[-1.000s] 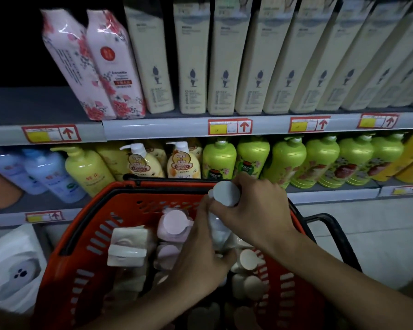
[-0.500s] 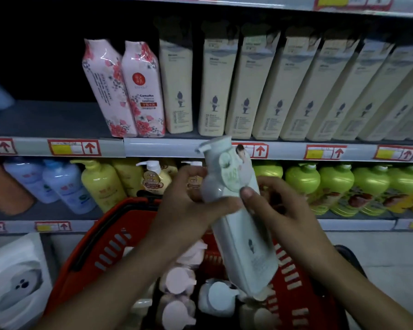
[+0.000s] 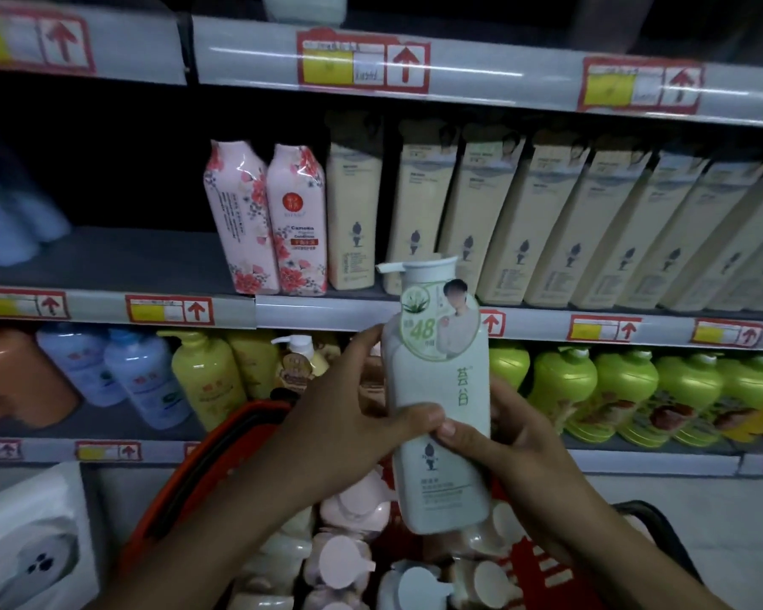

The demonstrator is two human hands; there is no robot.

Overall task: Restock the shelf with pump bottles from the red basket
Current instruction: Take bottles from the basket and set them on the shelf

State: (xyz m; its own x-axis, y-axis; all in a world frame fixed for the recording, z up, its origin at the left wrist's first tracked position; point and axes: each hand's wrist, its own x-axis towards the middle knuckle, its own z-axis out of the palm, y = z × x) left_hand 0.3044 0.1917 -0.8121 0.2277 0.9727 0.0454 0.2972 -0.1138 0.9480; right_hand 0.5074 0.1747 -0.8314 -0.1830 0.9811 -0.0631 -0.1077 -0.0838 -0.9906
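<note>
Both hands — left hand (image 3: pixel 340 416), right hand (image 3: pixel 516 451) — grip a smooth, flat-sided pale-green pump bottle (image 3: pixel 441 389) upright.

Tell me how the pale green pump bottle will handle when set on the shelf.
The bottle looks rigid, keeping its shape in both hands. Tall and narrow, it may tip if nudged. Its glossy surface could be slippery.

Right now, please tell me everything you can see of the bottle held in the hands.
The bottle is pale green-white, plastic by its look, with a flat pump head, nozzle pointing left. It bears a round "48" sticker and green characters. It stands nearly upright above the basket, before the shelves. The left hand and right hand grip its middle.
</note>
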